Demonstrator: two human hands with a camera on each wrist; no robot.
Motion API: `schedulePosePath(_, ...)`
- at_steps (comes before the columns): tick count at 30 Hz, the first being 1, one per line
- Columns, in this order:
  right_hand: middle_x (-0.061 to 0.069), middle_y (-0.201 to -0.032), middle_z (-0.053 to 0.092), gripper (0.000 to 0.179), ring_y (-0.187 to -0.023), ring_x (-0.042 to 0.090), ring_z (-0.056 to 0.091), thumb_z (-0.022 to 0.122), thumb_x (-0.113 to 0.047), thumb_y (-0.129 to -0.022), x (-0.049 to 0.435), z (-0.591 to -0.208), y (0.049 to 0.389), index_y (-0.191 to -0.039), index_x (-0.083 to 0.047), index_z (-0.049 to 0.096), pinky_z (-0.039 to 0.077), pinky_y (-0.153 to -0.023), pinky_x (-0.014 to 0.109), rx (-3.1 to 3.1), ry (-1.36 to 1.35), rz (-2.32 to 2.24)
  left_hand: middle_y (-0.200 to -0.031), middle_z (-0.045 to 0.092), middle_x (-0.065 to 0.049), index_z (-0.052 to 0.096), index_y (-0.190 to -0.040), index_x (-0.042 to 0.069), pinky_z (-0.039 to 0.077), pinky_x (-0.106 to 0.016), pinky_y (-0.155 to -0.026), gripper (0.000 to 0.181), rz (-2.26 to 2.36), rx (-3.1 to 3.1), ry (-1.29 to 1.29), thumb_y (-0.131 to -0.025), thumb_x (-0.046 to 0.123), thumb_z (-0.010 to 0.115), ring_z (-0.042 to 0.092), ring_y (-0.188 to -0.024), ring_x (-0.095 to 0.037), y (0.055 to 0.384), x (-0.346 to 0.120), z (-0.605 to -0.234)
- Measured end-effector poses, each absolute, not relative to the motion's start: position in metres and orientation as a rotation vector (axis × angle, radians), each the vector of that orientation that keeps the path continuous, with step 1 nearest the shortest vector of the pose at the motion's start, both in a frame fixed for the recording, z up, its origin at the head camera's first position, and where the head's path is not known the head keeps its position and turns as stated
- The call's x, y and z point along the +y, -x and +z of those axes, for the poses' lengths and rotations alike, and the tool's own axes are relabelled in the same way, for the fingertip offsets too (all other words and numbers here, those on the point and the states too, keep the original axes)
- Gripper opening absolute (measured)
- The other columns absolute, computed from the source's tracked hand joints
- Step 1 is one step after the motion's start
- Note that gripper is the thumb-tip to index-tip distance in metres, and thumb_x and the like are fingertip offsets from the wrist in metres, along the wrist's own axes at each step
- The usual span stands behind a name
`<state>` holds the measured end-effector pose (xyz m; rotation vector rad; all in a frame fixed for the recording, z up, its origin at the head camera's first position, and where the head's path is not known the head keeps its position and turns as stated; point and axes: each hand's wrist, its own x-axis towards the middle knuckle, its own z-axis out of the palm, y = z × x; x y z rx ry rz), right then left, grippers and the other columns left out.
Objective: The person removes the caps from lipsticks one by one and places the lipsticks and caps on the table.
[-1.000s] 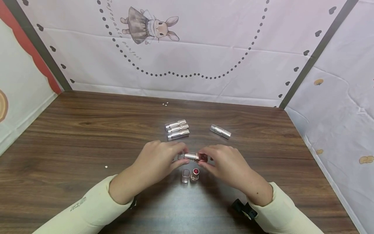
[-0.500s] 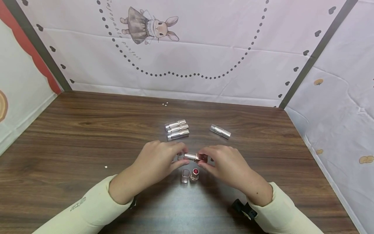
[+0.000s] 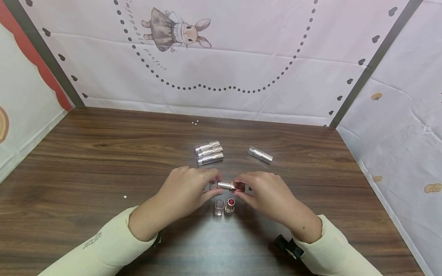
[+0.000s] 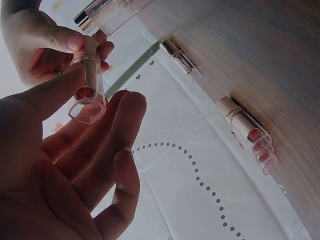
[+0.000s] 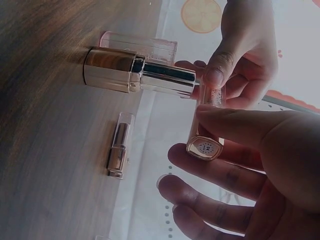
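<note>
Left hand (image 3: 188, 188) is pinching the clear cap (image 4: 89, 114) of the held lipstick (image 3: 225, 185), whose long axis is running from nine to three o'clock between both hands. An uncapped lipstick (image 3: 230, 207) is standing near it at six o'clock. The right hand (image 3: 267, 193) is pinching its base (image 5: 204, 148); neither hand is lying nearer.

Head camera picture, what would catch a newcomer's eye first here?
Probably the left hand and right hand, gripping one capped lipstick between them near the middle. Below it in the picture, an uncapped red lipstick stands upright beside a clear cap. Above, a printed rabbit lies sideways on the pale backdrop.
</note>
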<state>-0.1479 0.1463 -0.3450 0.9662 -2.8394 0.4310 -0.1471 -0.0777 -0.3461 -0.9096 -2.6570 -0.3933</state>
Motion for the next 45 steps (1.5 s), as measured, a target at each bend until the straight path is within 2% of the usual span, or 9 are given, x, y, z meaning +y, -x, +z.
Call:
schedulePosePath(29,-0.012,-0.083,0.071,0.017,-0.058,-0.001,0.044,0.077,-0.029,-0.088,0.1480,-0.3461,0.1487,-0.101,-0.019,0.074,0.037,-0.052,0.019,-2.845,-0.979,0.452,-0.077,0.073,0.011,0.071,-0.093,0.023,0.040,-0.027,-0.048,0.024,-0.388,-2.681,0.908,-0.082,0.042,0.080,0.053,-0.052,-0.005,0.1470,-0.0788,-0.3467)
schedulePosePath(37,-0.014,-0.080,0.069,0.011,-0.061,-0.001,0.048,0.077,-0.027,-0.087,0.1491,-0.3468,0.1498,-0.094,-0.021,0.072,0.040,-0.055,0.021,-2.876,-0.954,0.442,-0.072,0.072,0.009,0.072,-0.095,0.021,0.040,-0.027,-0.047,0.024,-0.373,-2.682,0.897,-0.083,0.039,0.080,0.054,-0.051,-0.006,0.1474,-0.0803,-0.3460)
schedulePosePath(42,-0.013,-0.080,0.069,0.011,-0.060,-0.001,0.046,0.077,-0.027,-0.088,0.1499,-0.3476,0.1505,-0.095,-0.020,0.072,0.039,-0.053,0.020,-2.883,-0.945,0.448,-0.073,0.072,0.009,0.072,-0.095,0.020,0.041,-0.027,-0.047,0.024,-0.381,-2.679,0.895,-0.083,0.039,0.080,0.055,-0.052,-0.006,0.1474,-0.0807,-0.3460)
schedulePosePath(45,-0.012,-0.082,0.070,0.017,-0.059,-0.001,0.046,0.078,-0.025,-0.087,0.1505,-0.3478,0.1507,-0.101,-0.019,0.073,0.038,-0.052,0.020,-2.876,-0.951,0.471,-0.075,0.073,0.008,0.072,-0.096,0.020,0.042,-0.027,-0.047,0.024,-0.377,-2.680,0.895,-0.083,0.039,0.080,0.059,-0.054,-0.007,0.1479,-0.0805,-0.3467)
